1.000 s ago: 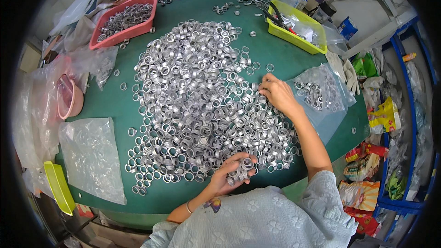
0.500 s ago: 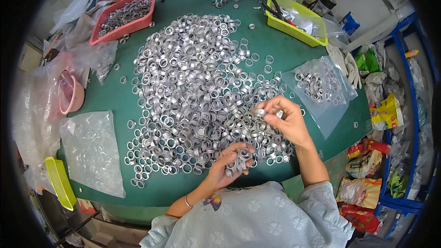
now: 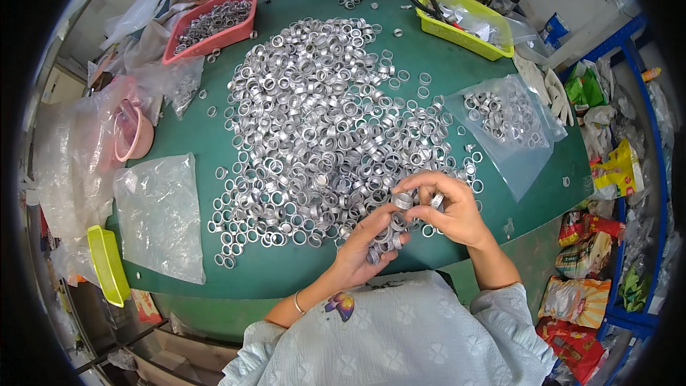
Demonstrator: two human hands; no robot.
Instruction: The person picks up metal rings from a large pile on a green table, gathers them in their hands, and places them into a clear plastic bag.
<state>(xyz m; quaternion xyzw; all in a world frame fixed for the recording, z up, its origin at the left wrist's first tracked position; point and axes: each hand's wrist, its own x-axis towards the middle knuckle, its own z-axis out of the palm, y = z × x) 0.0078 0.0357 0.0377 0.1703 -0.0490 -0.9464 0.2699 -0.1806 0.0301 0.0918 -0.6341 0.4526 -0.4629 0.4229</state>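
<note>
A broad heap of silver metal rings (image 3: 307, 121) covers the middle of the green table. At its near edge, my left hand (image 3: 357, 250) is cupped around several metal rings (image 3: 386, 239). My right hand (image 3: 457, 207) pinches a metal ring (image 3: 402, 201) between thumb and forefinger, just above the rings in my left hand. Another ring (image 3: 437, 201) is tucked in the curled fingers of my right hand. The two hands are close together, their fingertips almost meeting. Part of the left fingers is hidden behind the rings.
At the right lies a clear plastic bag (image 3: 507, 150) with rings in it. A pink basket (image 3: 211, 44) of rings and a yellow-green basket (image 3: 464, 41) stand farther back. Toward the left are a flat plastic bag (image 3: 161, 218) and a small pink bucket (image 3: 139, 139).
My right hand has come down toward my left with the pinched ring. My left hand has moved slightly right and up to meet it. The whole view has shifted a little.
</note>
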